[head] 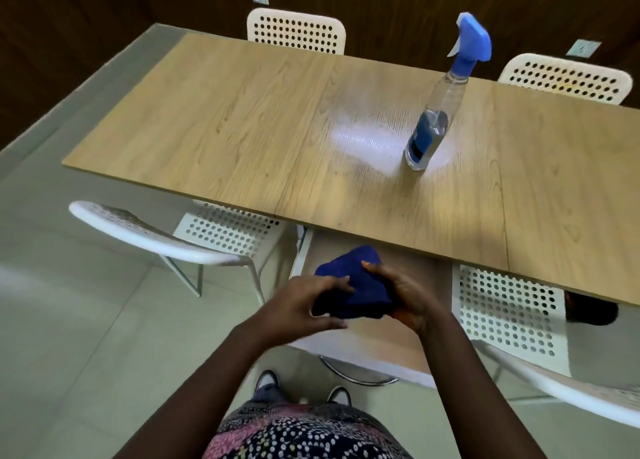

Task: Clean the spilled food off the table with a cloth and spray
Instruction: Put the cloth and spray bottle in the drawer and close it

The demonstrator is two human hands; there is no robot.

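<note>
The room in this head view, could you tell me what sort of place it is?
Probably a dining or break room: a long wooden table with white perforated chairs on both sides, a tiled floor and wood-panelled walls.

dark blue cloth (353, 285), blue-topped clear spray bottle (436, 112), light wood-grain table (225, 112), white perforated chairs (221, 231)
</note>
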